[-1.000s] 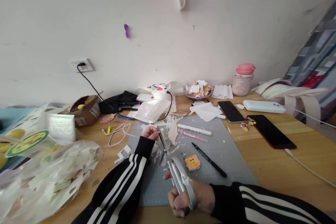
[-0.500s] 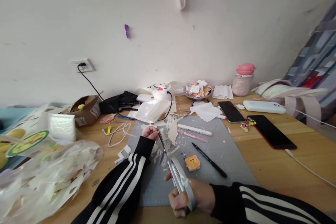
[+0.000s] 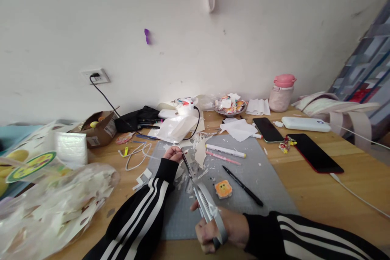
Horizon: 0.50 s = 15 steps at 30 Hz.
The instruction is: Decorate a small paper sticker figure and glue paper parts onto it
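My right hand [image 3: 211, 227] is wrapped round the grey handles of a pair of scissors [image 3: 204, 201], over the front of the grey cutting mat [image 3: 274, 195]. The blades point up and left, and their tip reaches my left hand [image 3: 173, 154]. The fingers of my left hand are pressed together by the tip; what they hold is too small to make out. An orange piece with a drawn face [image 3: 223, 189] lies to the right of the blades, beside a black pen [image 3: 243, 185]. Paper scraps [image 3: 200, 152] are spread beyond the blades.
A white marker [image 3: 225, 150] and a pink pen [image 3: 223, 157] lie on the mat. Two phones [image 3: 268, 129], a power bank [image 3: 306, 124] and a pink-lidded bottle [image 3: 282, 93] stand or lie right. Plastic bags [image 3: 61, 211] and a cardboard box [image 3: 100, 132] are left.
Both hands and the scissors stay almost in place. My left hand has shifted very slightly to the left.
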### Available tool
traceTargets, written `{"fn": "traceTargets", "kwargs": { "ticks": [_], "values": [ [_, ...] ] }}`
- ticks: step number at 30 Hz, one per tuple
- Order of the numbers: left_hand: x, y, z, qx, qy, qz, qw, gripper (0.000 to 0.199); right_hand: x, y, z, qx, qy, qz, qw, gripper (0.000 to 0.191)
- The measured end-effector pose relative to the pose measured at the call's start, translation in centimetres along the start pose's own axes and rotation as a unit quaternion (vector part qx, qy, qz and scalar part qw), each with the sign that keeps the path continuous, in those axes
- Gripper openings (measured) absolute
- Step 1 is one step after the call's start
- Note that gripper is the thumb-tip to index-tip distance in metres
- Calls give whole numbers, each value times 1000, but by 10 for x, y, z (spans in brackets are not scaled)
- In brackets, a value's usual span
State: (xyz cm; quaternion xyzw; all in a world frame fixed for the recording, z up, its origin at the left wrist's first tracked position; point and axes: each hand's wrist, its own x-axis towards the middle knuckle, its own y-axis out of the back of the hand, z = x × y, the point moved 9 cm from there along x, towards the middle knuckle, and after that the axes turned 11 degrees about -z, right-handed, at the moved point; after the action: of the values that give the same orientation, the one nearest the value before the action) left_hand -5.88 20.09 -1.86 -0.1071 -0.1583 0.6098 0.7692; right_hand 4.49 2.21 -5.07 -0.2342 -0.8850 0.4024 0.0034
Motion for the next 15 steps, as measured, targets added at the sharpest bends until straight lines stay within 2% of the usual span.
{"fn": "traceTargets", "kwargs": {
  "ticks": [9,15],
  "values": [
    [-5,-9,0,-22,6,-20,1000,25,0,-3,-4,-9,38,-41,998,64],
    [-8,-13,4,-25,-4,-20,999,22,2,-2,-3,1,41,-37,998,64]
  ]
}}
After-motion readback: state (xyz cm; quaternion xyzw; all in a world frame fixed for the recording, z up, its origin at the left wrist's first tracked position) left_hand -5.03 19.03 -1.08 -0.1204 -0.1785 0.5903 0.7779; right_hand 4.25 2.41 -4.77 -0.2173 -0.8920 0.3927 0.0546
